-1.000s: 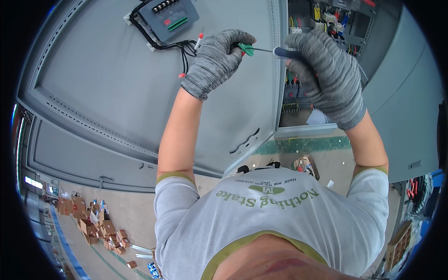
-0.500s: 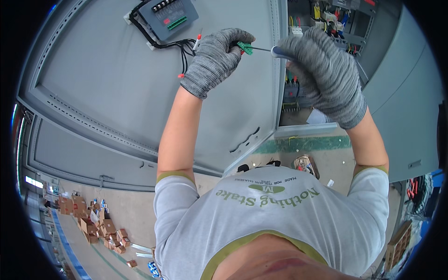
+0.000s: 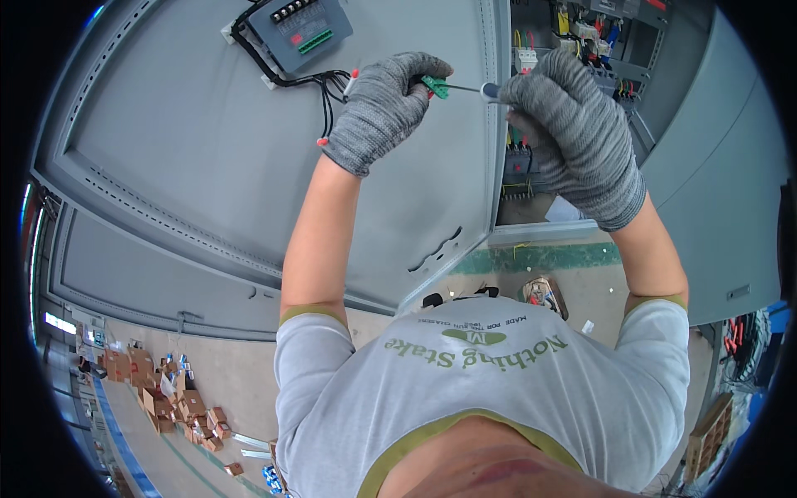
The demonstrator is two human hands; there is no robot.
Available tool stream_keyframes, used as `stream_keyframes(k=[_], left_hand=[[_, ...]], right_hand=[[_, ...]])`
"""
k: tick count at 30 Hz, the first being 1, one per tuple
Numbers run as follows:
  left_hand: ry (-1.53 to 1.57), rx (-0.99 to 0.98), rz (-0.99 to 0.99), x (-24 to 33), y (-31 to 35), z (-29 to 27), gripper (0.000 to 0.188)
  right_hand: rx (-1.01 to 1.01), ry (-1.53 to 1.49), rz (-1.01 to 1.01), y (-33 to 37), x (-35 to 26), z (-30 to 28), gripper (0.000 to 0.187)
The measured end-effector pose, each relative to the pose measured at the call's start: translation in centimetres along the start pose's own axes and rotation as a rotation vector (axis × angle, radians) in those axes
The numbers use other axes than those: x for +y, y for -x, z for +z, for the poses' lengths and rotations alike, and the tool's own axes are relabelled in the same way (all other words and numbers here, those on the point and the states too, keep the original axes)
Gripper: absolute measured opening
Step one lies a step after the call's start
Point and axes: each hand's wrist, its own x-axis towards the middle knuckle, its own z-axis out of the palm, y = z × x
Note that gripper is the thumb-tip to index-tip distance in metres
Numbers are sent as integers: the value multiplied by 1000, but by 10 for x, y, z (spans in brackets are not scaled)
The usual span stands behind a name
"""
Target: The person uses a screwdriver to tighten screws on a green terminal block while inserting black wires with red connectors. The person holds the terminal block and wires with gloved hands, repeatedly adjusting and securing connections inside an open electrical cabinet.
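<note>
Both my hands wear grey knit gloves and are raised in front of an open grey cabinet door (image 3: 207, 174). My left hand (image 3: 383, 108) pinches a small green terminal connector (image 3: 434, 86) with red-tipped wires trailing from it. My right hand (image 3: 573, 137) grips a screwdriver (image 3: 477, 88) whose thin shaft points left, its tip at the green connector. A dark grey meter module (image 3: 300, 31) with black cables is mounted on the door, just upper left of my left hand.
Inside the cabinet (image 3: 581, 41) behind my right hand are breakers and coloured wiring. The door's edge (image 3: 498, 124) runs vertically between my hands. Below lie a concrete floor with a green stripe (image 3: 540, 257), a bag of small parts (image 3: 544, 295) and cardboard boxes (image 3: 166, 398) at lower left.
Both hands stay almost still; the screwdriver tip stays at the green connector, with only a slight shift of my right hand.
</note>
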Motion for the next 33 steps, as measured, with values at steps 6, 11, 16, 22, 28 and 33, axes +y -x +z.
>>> stream_keyframes(k=[6, 11, 16, 22, 28, 33], left_hand=[[127, -45, -207, 1, 2, -6, 33], [79, -54, -87, -3, 4, -4, 35], [304, -52, -8, -7, 7, -9, 40], [330, -38, -75, 1, 13, -10, 41], [371, 27, -103, -3, 19, -10, 34], [382, 238, -74, -6, 34, 7, 30]], right_hand=[[90, 33, -23, -4, 3, 6, 22], [-68, 45, 151, 4, 4, 1, 26], [217, -611, 605, 29, 23, -14, 30], [152, -1157, 884, 22, 26, 74, 31], [-66, -1291, 916, -1, 17, 116, 31], [-36, -1504, 946, -3, 17, 128, 23]])
